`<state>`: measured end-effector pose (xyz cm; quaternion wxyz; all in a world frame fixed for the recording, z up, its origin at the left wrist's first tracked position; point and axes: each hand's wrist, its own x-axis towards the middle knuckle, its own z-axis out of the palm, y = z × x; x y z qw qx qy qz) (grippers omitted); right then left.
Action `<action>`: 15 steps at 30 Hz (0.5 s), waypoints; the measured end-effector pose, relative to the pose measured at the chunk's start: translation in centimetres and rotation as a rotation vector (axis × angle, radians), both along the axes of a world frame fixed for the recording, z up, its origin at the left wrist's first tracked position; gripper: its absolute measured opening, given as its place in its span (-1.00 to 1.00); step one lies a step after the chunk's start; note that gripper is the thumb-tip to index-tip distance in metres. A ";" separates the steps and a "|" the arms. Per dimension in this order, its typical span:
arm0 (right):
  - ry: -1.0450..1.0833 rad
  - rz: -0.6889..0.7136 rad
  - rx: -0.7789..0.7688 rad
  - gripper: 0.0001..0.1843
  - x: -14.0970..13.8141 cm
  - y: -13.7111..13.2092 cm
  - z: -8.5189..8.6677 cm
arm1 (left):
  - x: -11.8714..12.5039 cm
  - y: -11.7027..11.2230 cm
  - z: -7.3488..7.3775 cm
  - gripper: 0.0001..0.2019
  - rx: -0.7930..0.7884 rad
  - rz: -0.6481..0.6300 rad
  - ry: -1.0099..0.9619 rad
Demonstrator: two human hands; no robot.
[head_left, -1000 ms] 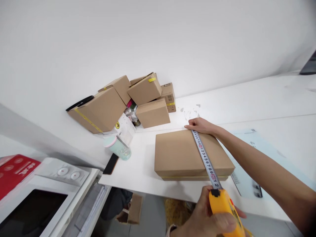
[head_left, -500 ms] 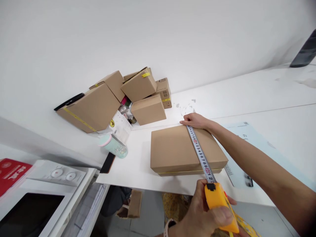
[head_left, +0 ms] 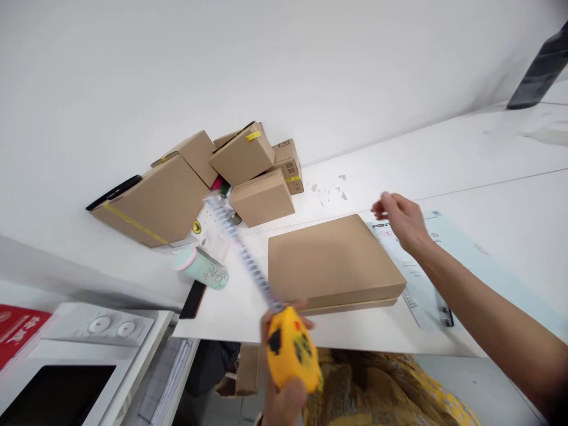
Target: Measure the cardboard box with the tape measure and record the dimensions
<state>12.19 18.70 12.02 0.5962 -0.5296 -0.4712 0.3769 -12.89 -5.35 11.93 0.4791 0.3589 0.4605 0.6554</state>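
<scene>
My left hand (head_left: 279,405) is closed around a yellow tape measure (head_left: 295,352) at the front edge of the table. Its blade (head_left: 251,260) sticks out up and to the left, blurred, with its far end free in the air near the stacked boxes. A closed brown cardboard box (head_left: 331,260) lies flat just right of the blade. My right hand (head_left: 402,219) hovers beyond the box's right corner, fingers curled in, with no object visible in them. Beneath it is a light blue printed sheet (head_left: 448,254) on the table.
Several cardboard boxes (head_left: 261,198) are piled against the wall. A mint tumbler (head_left: 206,271) stands at the table's left end beside a dark flat item (head_left: 193,299). A white microwave (head_left: 66,378) is at lower left. A black object (head_left: 532,74) stands far right.
My right hand has let go of the blade's end and moved right, off the box. My left hand has swung the tape measure leftward, and the blade has left the box top.
</scene>
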 end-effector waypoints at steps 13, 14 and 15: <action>-0.400 0.356 0.179 -0.45 2.5 -9.0 -2.8 | -6.3 4.3 -1.4 -0.39 0.058 0.281 0.011; -0.407 0.325 0.174 -0.51 2.2 -8.5 -1.7 | -6.3 5.0 -0.4 -0.40 0.079 0.283 0.016; -0.404 0.290 0.142 -0.56 1.8 -7.9 -0.6 | -6.2 5.6 0.6 -0.41 0.100 0.281 0.025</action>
